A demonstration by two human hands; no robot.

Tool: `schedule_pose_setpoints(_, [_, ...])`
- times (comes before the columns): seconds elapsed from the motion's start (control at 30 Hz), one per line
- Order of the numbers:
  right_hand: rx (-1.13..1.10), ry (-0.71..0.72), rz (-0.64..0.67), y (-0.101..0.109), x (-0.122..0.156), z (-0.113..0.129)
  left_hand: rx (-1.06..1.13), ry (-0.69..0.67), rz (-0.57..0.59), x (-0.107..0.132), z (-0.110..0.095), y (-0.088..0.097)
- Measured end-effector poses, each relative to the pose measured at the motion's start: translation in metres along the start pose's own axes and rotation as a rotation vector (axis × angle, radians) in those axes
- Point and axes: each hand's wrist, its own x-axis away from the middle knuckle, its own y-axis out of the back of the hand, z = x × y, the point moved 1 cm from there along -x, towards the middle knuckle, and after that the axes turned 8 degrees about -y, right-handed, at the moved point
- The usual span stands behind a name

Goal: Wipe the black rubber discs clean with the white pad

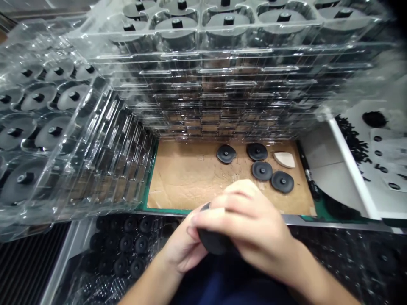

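My two hands meet at the bottom middle, just in front of the bench edge. My right hand [251, 224] lies on top with fingers curled over a black round part [213, 242]. Beneath it, my left hand [182, 250] cups the same part from the left. Beyond them, on a brown cardboard sheet [187, 178], lie several loose black discs [262, 170], each with a small hub, and one white wedge-shaped piece [285, 159].
Tall stacks of clear plastic trays [203, 80] holding black discs wall in the back, and another stack [47, 140] stands at the left. A tray of black parts [124, 248] sits low at the left. White sheets with black rings [384, 156] lie at the right.
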Motion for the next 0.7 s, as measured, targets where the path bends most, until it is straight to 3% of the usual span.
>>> schedule_pose_setpoints(0.13, [-0.087,-0.451,-0.133,-0.005,0.014,-0.043,0.116,0.017,0.075,0.003,-0.001,0.006])
schedule_pose_setpoints(0.2, [-0.054,-0.596,-0.113,-0.018,0.029,-0.067,0.156,0.015,0.083,0.005,-0.002,0.010])
schedule_pose_setpoints(0.3, [0.031,-0.644,-0.038,-0.043,0.057,-0.091,0.168,0.009,0.056,0.006,-0.003,0.014])
schedule_pose_setpoints(0.47, [0.144,-0.669,0.014,-0.066,0.092,-0.092,0.161,0.008,0.005,0.005,-0.003,0.014])
schedule_pose_setpoints(0.57, [0.181,-0.670,0.022,-0.065,0.094,-0.092,0.160,-0.012,-0.016,0.004,-0.004,0.012])
schedule_pose_setpoints(0.7, [0.194,-0.685,-0.034,-0.043,0.071,-0.085,0.146,-0.023,-0.006,0.004,-0.002,0.008])
